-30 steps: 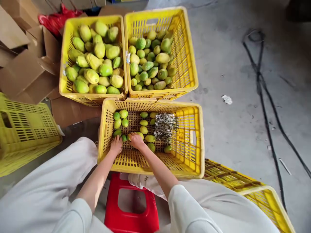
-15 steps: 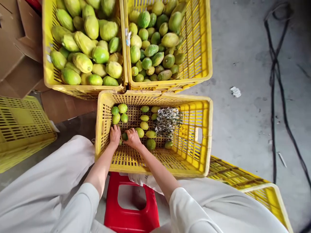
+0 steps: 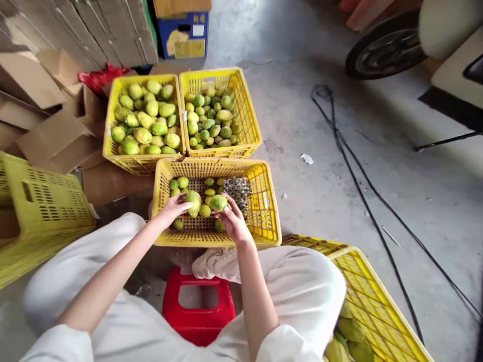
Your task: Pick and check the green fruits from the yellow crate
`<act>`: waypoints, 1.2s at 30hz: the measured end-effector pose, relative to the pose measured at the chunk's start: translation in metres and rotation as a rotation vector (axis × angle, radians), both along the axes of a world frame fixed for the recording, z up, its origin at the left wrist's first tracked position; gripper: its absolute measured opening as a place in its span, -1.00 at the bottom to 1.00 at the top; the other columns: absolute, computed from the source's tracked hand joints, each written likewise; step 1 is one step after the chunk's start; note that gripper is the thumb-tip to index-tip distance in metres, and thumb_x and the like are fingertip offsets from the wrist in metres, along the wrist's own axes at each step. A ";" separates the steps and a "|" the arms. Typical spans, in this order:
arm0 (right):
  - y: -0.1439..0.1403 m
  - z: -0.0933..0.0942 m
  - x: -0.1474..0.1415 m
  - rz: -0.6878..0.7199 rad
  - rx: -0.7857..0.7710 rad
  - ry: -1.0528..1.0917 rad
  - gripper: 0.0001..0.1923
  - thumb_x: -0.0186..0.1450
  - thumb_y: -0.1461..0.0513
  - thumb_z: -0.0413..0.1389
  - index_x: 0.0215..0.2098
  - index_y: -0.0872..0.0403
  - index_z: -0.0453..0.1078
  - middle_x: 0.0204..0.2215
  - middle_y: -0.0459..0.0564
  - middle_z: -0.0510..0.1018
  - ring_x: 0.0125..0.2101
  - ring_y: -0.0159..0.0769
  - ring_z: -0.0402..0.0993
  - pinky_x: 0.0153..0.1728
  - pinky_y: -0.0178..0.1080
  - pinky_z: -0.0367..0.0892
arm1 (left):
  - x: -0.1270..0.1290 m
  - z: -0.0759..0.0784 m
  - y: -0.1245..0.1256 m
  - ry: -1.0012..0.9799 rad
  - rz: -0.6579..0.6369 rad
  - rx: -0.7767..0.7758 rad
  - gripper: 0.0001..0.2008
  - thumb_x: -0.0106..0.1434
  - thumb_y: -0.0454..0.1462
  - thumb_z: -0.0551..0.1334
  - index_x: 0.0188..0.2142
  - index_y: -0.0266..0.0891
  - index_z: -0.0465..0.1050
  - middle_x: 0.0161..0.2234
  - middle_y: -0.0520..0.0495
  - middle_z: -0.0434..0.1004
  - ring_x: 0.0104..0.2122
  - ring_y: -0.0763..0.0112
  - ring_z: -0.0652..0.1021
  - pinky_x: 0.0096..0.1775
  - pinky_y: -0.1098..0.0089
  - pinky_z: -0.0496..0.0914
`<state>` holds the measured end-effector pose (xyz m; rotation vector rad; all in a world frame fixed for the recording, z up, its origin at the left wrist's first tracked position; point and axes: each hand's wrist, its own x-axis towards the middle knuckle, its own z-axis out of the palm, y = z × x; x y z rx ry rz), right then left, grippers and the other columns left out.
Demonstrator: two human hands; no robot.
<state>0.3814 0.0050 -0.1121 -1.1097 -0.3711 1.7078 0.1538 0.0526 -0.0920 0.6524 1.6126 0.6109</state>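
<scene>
Left hand (image 3: 171,210) closed around a pale green fruit (image 3: 193,201), fingers wrapped over its near side. Right hand (image 3: 233,222) gripping a second green fruit (image 3: 218,202), fingertips pinching it from the right. Both fruits raised just above the floor of the near yellow crate (image 3: 271,211), close beside each other but apart. Below and between the hands, a few smaller green fruits (image 3: 205,210) lying on the crate's slotted bottom, more gathered toward the far left corner (image 3: 178,183). Just right of the held fruits, a crumpled silvery wrapper (image 3: 237,189) resting inside the same crate. Touching the crate's far wall, two more yellow crates side by side: the left one (image 3: 113,156) heaped with large yellow-green fruit, the right one (image 3: 251,125) with smaller, greener fruit. Near the knees, a red stool (image 3: 198,319). To the left, an overturned yellow crate (image 3: 45,201) and flattened cardboard (image 3: 53,136). At lower right, another yellow crate (image 3: 377,311) with fruit partly showing. Black cables (image 3: 362,186) trailing over the grey concrete floor.
</scene>
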 end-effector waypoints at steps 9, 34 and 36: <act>-0.077 0.074 -0.011 -0.118 0.007 0.000 -0.31 0.16 -0.11 0.58 0.16 -0.09 0.58 0.04 0.04 0.79 -0.11 -0.11 0.75 -0.24 -0.24 0.60 | 0.013 0.103 -0.089 -0.390 0.276 -0.031 -0.89 0.35 -0.30 0.50 -0.17 -0.14 0.63 -0.14 -0.16 0.79 0.15 0.02 0.77 0.16 0.17 0.72; -0.097 0.087 -0.006 -0.244 0.024 0.039 -0.49 0.10 -0.09 0.60 -0.10 -0.07 0.69 -0.17 -0.06 0.84 -0.19 -0.22 0.72 -0.26 -0.29 0.63 | 0.045 0.109 -0.103 -0.818 0.365 -0.036 -0.76 0.55 -0.33 0.37 0.16 -0.34 0.63 0.03 -0.29 0.81 0.18 0.08 0.78 0.27 0.14 0.69; -0.098 0.090 -0.007 -0.255 0.027 0.015 -0.47 0.08 -0.11 0.63 -0.12 -0.06 0.70 -0.11 -0.05 0.84 -0.16 -0.20 0.73 -0.18 -0.24 0.67 | 0.044 0.105 -0.104 -0.815 0.379 -0.008 -0.83 0.55 -0.28 0.40 0.07 -0.30 0.65 0.06 -0.27 0.80 0.25 0.05 0.74 0.30 0.10 0.67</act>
